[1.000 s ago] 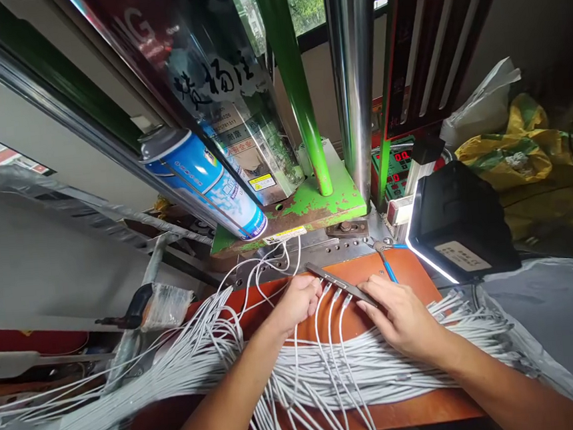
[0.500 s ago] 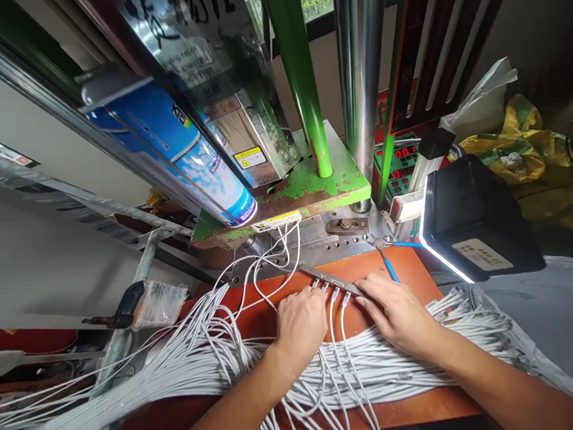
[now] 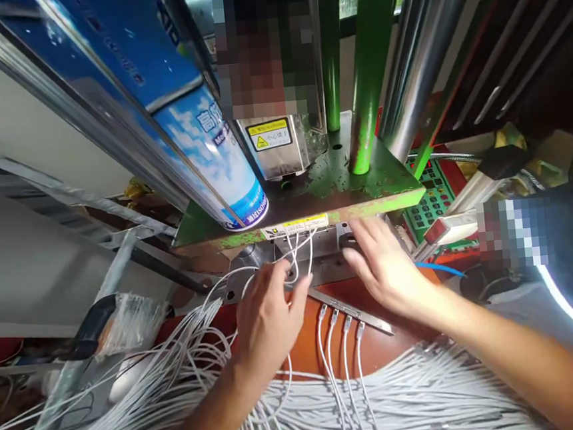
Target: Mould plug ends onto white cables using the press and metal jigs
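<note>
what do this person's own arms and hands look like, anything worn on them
The left hand and right hand are ungloved, with five-fingered human shape. Both forearms are bare as far as the view shows, without sleeves; no watch, bracelet or ring can be made out.

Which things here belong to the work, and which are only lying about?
Apparently in use:
bar, plugs along its edge
cables
press, some cables beneath its front edge

Probably just lying about:
can, standing on the press
blue handle
</note>
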Demonstrator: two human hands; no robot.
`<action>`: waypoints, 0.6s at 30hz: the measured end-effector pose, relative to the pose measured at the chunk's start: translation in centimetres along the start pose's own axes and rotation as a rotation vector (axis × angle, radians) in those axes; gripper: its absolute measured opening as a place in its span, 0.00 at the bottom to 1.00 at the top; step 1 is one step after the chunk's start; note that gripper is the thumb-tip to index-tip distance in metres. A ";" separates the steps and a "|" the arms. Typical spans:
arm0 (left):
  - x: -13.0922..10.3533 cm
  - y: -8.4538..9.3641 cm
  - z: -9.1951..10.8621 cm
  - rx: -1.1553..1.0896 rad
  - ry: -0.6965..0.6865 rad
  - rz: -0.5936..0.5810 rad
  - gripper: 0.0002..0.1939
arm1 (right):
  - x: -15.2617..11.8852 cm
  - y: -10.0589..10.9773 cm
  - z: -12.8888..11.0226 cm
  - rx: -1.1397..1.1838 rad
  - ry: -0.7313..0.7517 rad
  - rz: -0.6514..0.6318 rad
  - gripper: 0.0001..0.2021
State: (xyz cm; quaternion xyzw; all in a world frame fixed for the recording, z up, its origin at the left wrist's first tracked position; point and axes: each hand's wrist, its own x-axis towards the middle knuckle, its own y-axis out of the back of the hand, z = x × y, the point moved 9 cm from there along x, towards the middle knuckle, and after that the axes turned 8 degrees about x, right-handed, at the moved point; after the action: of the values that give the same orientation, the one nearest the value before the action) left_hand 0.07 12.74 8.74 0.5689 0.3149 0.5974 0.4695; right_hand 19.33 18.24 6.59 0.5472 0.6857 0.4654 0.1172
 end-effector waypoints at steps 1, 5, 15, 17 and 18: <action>0.9 -0.1 -0.8 0.040 0.035 0.046 0.19 | 3.0 -0.2 0.8 0.007 -0.050 -0.007 0.20; 3.3 -3.3 -1.9 0.130 0.124 -0.009 0.23 | 11.8 -3.1 3.5 0.077 -0.100 -0.111 0.14; 4.9 -7.0 -2.9 -1.030 0.400 -0.348 0.11 | 12.9 -4.4 4.5 0.147 -0.073 -0.044 0.16; 5.5 -7.2 -2.0 -1.179 0.410 -0.441 0.17 | 12.8 -3.9 4.3 0.163 -0.077 -0.026 0.16; 5.8 -7.4 -1.6 -1.244 0.435 -0.467 0.19 | 12.7 -3.7 4.1 0.172 -0.079 -0.018 0.16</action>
State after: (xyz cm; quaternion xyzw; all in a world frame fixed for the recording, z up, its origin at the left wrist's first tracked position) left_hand 0.50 20.95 3.99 -0.0205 0.1151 0.6506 0.7504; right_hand 14.99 31.40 5.98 0.5671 0.7228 0.3818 0.1008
